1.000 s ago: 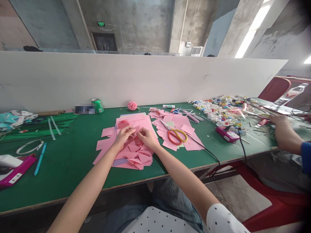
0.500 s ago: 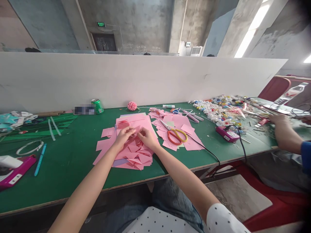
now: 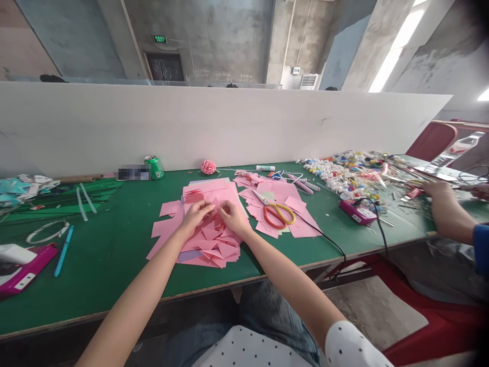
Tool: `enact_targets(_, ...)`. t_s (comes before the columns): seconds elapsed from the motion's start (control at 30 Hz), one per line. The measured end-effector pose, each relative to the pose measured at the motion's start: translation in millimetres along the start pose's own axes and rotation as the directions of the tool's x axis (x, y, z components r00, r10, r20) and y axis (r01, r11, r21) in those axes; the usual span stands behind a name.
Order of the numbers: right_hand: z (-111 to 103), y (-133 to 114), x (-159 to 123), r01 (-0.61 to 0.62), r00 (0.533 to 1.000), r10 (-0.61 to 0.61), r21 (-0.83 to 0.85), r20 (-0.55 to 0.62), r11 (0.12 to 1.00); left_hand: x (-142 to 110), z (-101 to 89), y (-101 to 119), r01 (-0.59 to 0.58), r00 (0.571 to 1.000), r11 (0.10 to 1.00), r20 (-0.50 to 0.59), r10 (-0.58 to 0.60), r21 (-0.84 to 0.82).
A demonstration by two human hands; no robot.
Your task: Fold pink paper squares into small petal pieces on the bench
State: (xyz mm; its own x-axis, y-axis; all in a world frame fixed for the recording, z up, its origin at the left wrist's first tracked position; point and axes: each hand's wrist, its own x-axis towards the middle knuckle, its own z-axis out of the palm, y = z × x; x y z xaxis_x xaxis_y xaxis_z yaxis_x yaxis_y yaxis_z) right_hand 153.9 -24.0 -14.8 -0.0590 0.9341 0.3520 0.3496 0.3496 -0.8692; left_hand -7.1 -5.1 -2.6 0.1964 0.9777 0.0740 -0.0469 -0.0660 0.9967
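Observation:
My left hand (image 3: 194, 215) and my right hand (image 3: 233, 216) meet over a heap of folded pink paper pieces (image 3: 212, 242) on the green table (image 3: 114, 244). Both hands have their fingers pinched together on a small pink paper piece (image 3: 215, 210) held between them. Flat pink sheets (image 3: 208, 192) lie just behind the hands. Scissors with orange and yellow handles (image 3: 277, 211) rest on more pink sheets to the right of my right hand.
A white partition board (image 3: 229, 127) runs along the table's far edge. A green can (image 3: 154, 166), a pink paper flower ball (image 3: 208, 166) and a glue stick (image 3: 265, 167) stand before it. A pink device (image 3: 23, 265) lies left. Another person's arm (image 3: 449, 211) works among small coloured parts (image 3: 344, 171) on the right.
My fingers have shifted slightly on the small pink piece; both hands stay in the same spot. The other person's arm has barely moved.

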Motion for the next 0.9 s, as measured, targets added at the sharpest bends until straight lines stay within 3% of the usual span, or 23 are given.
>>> enact_targets(0.23,1.5,-0.1,0.0,0.019,0.999,-0.018,-0.025,0.048,0.999,0.5,0.8,0.7,-0.012,1.000,1.000,-0.001,0.012,0.001)
enact_targets(0.9,-0.9,-3.3,-0.3,-0.021,1.000,0.021,0.007,-0.008,1.000,-0.6,0.0,0.0,-0.024,0.999,0.998,0.042,0.021,0.064)
